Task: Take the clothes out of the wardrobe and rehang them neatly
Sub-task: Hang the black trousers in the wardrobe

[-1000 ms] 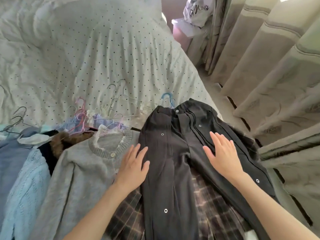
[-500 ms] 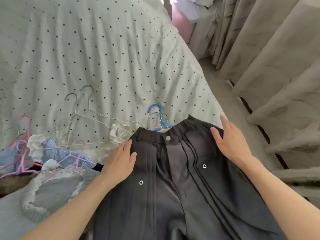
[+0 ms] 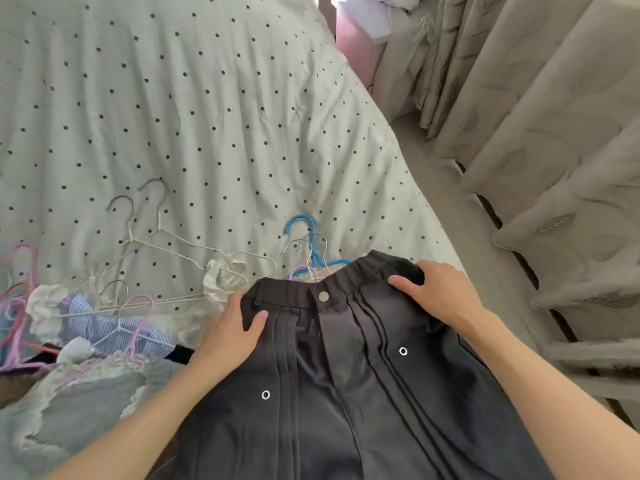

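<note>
At the lower centre of the frame a dark grey skirt (image 3: 346,375) lay spread on the bed (image 3: 207,116), its elastic waistband toward the top of the picture and a silver snap at the waistband's middle. The left hand (image 3: 232,334) gripped the waistband's left end: the thumb lay on top of the cloth, pointing right, while the fingers curled under the edge and were hidden there. The right hand (image 3: 440,292) held the waistband's right end, thumb pressed flat on the front of the cloth and the fingers curled over the top edge of the band, close together. The skirt thus sat between the two hands, its pleats running down to the bottom edge.

Just above the waistband, hooks of a blue hanger (image 3: 299,225) and thin metal ones poked out. At the left lay wire hangers (image 3: 152,216), pink hangers (image 3: 20,292), a striped blue garment (image 3: 104,323) and a grey knit (image 3: 86,410). Beige curtains (image 3: 536,133) filled the right side.
</note>
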`<control>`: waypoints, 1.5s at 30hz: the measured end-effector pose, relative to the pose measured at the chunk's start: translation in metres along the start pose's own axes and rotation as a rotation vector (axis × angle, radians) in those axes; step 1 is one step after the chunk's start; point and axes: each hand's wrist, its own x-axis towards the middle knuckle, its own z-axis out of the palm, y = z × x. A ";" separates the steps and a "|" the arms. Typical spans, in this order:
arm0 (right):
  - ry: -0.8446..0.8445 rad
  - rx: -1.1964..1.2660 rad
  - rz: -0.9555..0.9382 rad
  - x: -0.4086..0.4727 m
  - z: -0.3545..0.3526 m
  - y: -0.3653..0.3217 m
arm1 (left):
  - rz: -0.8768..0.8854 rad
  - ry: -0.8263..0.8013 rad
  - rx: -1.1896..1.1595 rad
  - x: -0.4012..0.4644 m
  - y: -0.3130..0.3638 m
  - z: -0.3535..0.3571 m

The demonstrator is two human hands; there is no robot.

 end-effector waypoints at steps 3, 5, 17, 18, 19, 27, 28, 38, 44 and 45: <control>0.029 0.124 -0.018 -0.026 -0.004 0.005 | 0.000 -0.051 -0.084 -0.023 -0.008 -0.007; 0.038 0.171 -0.047 -0.051 -0.010 0.009 | 0.021 -0.105 -0.088 -0.043 -0.012 -0.014; 0.467 0.510 -0.015 -0.219 -0.165 -0.009 | 0.502 0.049 -0.241 -0.167 0.087 -0.132; 0.467 0.508 -0.008 -0.238 -0.182 -0.010 | 0.544 0.053 -0.251 -0.180 0.093 -0.137; 0.474 0.469 0.002 -0.258 -0.196 -0.009 | 0.586 0.057 -0.257 -0.191 0.099 -0.140; 0.921 0.269 0.215 -0.455 -0.232 0.006 | 0.962 -0.029 -0.306 -0.311 0.151 -0.143; 0.962 0.285 0.259 -0.482 -0.233 0.007 | 1.006 -0.050 -0.307 -0.330 0.158 -0.144; 1.311 0.308 0.566 -0.788 -0.281 -0.002 | 1.438 -0.383 -0.309 -0.557 0.240 -0.116; 1.408 0.364 0.784 -0.952 -0.217 -0.021 | 1.604 -0.618 -0.212 -0.697 0.227 -0.049; 1.424 0.351 0.831 -0.978 -0.205 -0.024 | 1.637 -0.652 -0.197 -0.723 0.222 -0.036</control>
